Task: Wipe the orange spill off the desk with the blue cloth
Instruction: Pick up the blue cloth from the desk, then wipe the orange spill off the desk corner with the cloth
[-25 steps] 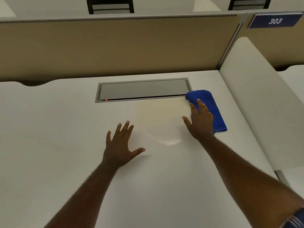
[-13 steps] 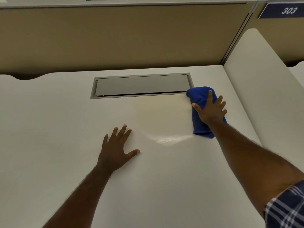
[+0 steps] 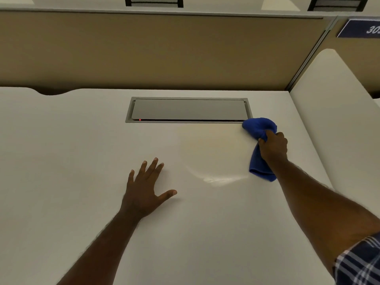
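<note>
A faint orange spill spreads over the white desk, just in front of the metal cable hatch, with a shiny wet streak at its near edge. The blue cloth lies bunched at the spill's right side, by the hatch's right corner. My right hand is closed around the middle of the cloth, which sticks out above and below my fist. Left of the spill, my left hand rests flat on the desk with its fingers spread, holding nothing.
A grey metal cable hatch is set into the desk behind the spill. A tan partition rises at the back. A white side divider stands at the right. A blue number sign hangs at the upper right.
My right hand went from lying flat on the cloth to closing around it, and the cloth has bunched up. The left hand has stayed flat on the desk.
</note>
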`<state>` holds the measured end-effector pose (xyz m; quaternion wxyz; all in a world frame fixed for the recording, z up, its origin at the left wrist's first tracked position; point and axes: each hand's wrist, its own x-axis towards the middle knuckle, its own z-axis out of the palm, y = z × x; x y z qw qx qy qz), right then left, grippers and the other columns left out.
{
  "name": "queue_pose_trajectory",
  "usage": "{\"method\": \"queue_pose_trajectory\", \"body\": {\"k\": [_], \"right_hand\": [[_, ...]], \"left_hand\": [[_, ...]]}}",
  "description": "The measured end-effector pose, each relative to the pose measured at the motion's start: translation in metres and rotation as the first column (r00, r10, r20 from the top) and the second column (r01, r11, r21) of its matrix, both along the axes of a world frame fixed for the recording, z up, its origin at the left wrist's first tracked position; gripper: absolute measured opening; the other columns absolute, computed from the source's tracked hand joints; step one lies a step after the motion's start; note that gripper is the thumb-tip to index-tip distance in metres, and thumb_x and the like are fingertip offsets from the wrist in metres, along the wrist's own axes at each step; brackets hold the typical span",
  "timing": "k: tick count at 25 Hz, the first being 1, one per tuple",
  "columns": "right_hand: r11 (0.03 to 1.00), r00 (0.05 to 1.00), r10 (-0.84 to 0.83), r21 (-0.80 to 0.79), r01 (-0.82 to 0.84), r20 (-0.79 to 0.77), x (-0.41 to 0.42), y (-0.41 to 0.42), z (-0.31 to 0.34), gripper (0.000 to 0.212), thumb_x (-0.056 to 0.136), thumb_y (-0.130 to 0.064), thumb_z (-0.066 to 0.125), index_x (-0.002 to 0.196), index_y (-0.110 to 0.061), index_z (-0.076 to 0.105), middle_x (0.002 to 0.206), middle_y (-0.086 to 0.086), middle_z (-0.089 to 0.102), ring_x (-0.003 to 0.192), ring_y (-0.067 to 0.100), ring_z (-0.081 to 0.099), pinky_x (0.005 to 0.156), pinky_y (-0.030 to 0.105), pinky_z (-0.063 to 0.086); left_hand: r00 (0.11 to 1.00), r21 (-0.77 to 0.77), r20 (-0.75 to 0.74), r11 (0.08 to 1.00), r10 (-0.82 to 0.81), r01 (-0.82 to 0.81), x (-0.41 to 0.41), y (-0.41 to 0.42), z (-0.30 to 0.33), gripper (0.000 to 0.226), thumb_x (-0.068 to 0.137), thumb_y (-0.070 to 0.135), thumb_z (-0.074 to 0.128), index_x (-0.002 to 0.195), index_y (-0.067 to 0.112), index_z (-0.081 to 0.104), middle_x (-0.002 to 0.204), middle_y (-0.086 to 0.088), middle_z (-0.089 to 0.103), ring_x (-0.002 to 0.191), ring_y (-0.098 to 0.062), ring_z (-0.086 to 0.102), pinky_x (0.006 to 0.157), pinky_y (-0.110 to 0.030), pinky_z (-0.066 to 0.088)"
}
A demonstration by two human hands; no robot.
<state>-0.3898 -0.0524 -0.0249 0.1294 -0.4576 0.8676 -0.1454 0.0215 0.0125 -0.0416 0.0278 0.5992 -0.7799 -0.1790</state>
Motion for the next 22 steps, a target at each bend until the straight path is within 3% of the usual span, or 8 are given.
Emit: {"method": "queue_pose_trajectory", "body": {"k": [5, 12, 22], "right_hand": [[0.974, 1.0, 0.025, -0.225, -0.026, -0.007, 0.012, 0.016, 0.013, 0.025, 0.097, -0.021, 0.048, 0.114, -0.003, 0.053, 0.113, 0.023, 0.05, 0.106, 0.038, 0.05, 0.092, 0.044, 0.043], [0.841, 0.976, 0.216, -0.508, -0.185, 0.002, 0.086, 0.027, 0.042, 0.04, 0.092, -0.011, 0.052, 0.132, -0.008, 0.049, 0.117, 0.026, 0.052, 0.11, 0.042, 0.05, 0.1, 0.051, 0.042], [0.664, 0.826, 0.563, -0.577, -0.475, -0.031, 0.305, 0.066, 0.067, 0.043, 0.09, -0.006, 0.057, 0.132, -0.002, 0.049, 0.117, 0.03, 0.053, 0.108, 0.045, 0.05, 0.097, 0.051, 0.039]], "left_hand": [[0.999, -0.053, -0.031, 0.998, 0.043, -0.045, 0.026, 0.019, 0.01, 0.102, 0.071, 0.093, 0.025, 0.156, 0.038, 0.009, 0.16, 0.021, -0.011, 0.15, -0.007, -0.011, 0.123, -0.049, 0.0], [0.982, -0.078, -0.032, 0.979, 0.184, -0.186, 0.092, 0.077, 0.033, 0.103, 0.072, 0.091, 0.028, 0.156, 0.036, 0.006, 0.16, 0.022, -0.011, 0.153, -0.01, -0.007, 0.124, -0.05, 0.001], [0.897, -0.142, -0.012, 0.887, 0.441, -0.439, 0.248, 0.2, 0.046, 0.094, 0.082, 0.081, 0.039, 0.157, 0.032, 0.01, 0.164, 0.017, -0.006, 0.154, -0.013, -0.004, 0.123, -0.05, 0.002]]}}
